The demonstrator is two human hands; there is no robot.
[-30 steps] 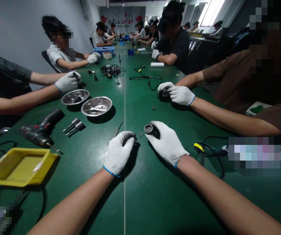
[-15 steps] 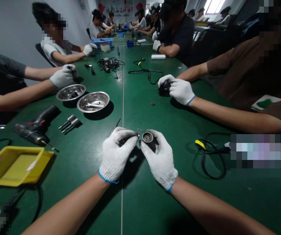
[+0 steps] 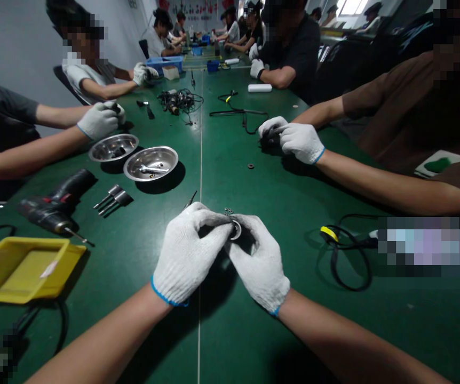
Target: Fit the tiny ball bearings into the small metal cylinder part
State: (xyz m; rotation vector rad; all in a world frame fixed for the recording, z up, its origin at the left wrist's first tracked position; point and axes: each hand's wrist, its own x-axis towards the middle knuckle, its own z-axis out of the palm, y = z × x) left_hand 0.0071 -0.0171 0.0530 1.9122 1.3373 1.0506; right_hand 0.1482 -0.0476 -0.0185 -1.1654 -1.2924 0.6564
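Close work here, right over the green table (image 3: 334, 330). Gripping a round part (image 3: 238, 230) in the gloved right hand (image 3: 260, 261), fingers curled around its side, pale rim in view. Holding thumb and forefinger of the gloved left hand (image 3: 188, 248) close together, right at the mouth of the round part; impossible to make out anything pinched between them.

Out to the left of the hands, a yellow tray (image 3: 24, 272). To their right, a looped cable (image 3: 334, 261) with a yellow band. Just beyond the fingertips, a cluster of small rings (image 3: 227, 209). Poking out from behind the left hand, a thin tool (image 3: 191, 199), mostly hidden.

Past the tray, a drill (image 3: 56, 205) on its side. Between drill and left hand, a pair of sockets (image 3: 112, 201). Beyond those, two bowls (image 3: 134, 172), with a wrench (image 3: 155, 170) in the nearer one. Ahead of the right hand, a lone washer (image 3: 251, 166). Past it, to the right, a co-worker's hands (image 3: 302, 143) on a dark part (image 3: 270, 136). Far ahead of the left hand, a tangle of wires (image 3: 180, 101), then a blue bin (image 3: 165, 65).
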